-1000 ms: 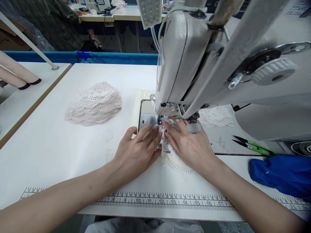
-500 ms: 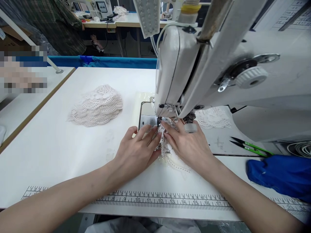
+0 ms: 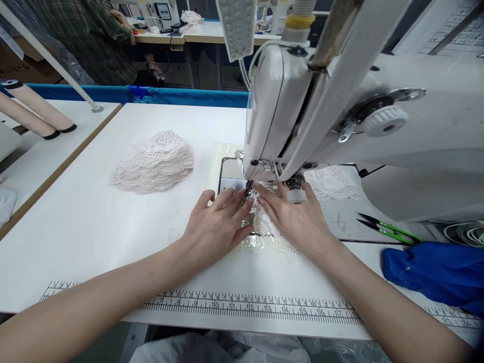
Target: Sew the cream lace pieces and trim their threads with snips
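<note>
A piece of white scalloped lace lies under the head of the sewing machine, beside the needle and presser foot. My left hand lies to the left of the foot, its fingers stretched out and its fingertips at the lace's left edge, the thumb apart from them. Across the lace, my right hand rests with fingers extended and pressed down near the foot. The machine's head and a knob hide part of that hand. The exact stitching spot is covered by fingertips.
A stack of lace pieces sits on the white table to the left. More lace lies behind my right hand. Green-handled thread snips and a blue cloth are at the right. A printed ruler runs along the front edge.
The lace strip that hung between my hands now lies flatter and further under my right hand. My left thumb and fingers have come apart from it slightly. The view has shifted a little.
</note>
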Demonstrator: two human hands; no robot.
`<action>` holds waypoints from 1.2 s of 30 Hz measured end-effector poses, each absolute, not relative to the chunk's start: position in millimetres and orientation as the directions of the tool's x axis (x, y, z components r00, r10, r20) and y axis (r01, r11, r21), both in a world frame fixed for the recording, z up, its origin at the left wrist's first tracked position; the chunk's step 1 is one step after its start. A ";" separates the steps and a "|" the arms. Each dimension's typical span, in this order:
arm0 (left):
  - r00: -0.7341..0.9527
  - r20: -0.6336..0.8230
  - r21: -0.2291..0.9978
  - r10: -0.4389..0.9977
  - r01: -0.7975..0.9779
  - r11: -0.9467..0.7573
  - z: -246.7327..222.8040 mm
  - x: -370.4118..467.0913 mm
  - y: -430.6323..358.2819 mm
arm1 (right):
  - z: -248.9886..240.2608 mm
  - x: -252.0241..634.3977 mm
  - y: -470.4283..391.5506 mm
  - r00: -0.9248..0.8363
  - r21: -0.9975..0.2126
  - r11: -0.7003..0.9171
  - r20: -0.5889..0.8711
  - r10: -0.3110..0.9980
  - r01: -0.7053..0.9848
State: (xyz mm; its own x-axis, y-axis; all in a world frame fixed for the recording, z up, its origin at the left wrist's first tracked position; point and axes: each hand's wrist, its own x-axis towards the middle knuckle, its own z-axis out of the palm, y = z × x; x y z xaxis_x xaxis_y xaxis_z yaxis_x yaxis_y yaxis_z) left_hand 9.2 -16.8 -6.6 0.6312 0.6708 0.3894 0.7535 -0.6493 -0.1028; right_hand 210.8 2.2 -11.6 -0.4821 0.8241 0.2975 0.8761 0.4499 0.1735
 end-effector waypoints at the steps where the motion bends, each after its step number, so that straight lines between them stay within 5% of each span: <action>1: 0.626 0.390 -0.097 0.675 0.757 -0.646 -6.9 9.1 -17.1 | -11.1 211.9 2.9 -0.495 0.175 0.463 0.321 0.807 0.869; 5: 0.629 0.403 -0.064 0.665 0.744 -0.665 -6.5 7.4 -17.1 | 0.3 214.5 -1.3 -0.523 0.079 0.536 0.377 0.765 0.840; 9: 0.646 0.376 0.034 0.665 0.707 -0.706 0.2 5.3 -9.4 | 13.0 214.3 -11.1 -0.520 -0.103 0.558 0.256 0.815 0.824; 16: 0.664 0.298 0.120 0.686 0.687 -0.717 6.7 10.6 23.8 | 8.8 210.5 -9.5 -0.387 -0.220 0.422 0.187 0.903 0.879; 23: 0.559 0.167 0.475 0.812 0.676 -0.563 10.4 8.4 35.9 | 0.3 209.3 -10.5 -0.389 -0.184 0.442 0.262 0.883 0.878; 31: 0.576 0.166 0.497 0.801 0.652 -0.572 11.9 2.9 27.9 | -2.1 214.7 -9.9 -0.420 -0.191 0.521 0.397 0.816 0.832; 36: 0.532 0.224 0.526 0.817 0.639 -0.560 12.3 1.4 25.8 | -2.3 211.8 -7.7 -0.423 -0.148 0.623 0.612 0.668 0.768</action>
